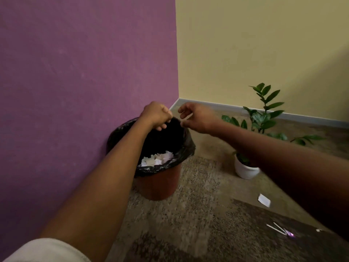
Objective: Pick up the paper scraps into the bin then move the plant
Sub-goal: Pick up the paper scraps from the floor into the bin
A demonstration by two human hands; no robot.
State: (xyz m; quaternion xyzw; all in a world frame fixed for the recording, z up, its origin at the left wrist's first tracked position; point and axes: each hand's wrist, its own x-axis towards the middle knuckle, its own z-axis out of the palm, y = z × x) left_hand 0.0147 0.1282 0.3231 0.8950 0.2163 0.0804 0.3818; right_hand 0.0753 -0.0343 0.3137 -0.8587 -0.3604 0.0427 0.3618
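Over the bin (156,186) by the purple wall: left hand (156,115) curled, possibly pinching something, can't tell; right hand (196,118) loose, empty. Scraps (156,159) sit inside the liner. Risk: paper scrap (264,200) on the carpet gets missed; right arm could brush the potted plant (247,170).

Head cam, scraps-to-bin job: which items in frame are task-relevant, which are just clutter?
Task-relevant:
- bin, black liner, paper scraps inside
- loose scrap on the carpet
- plant in a white pot
- left hand and right hand over the bin

Clutter:
- white sticks on the carpet
- small white bit, too small to identify
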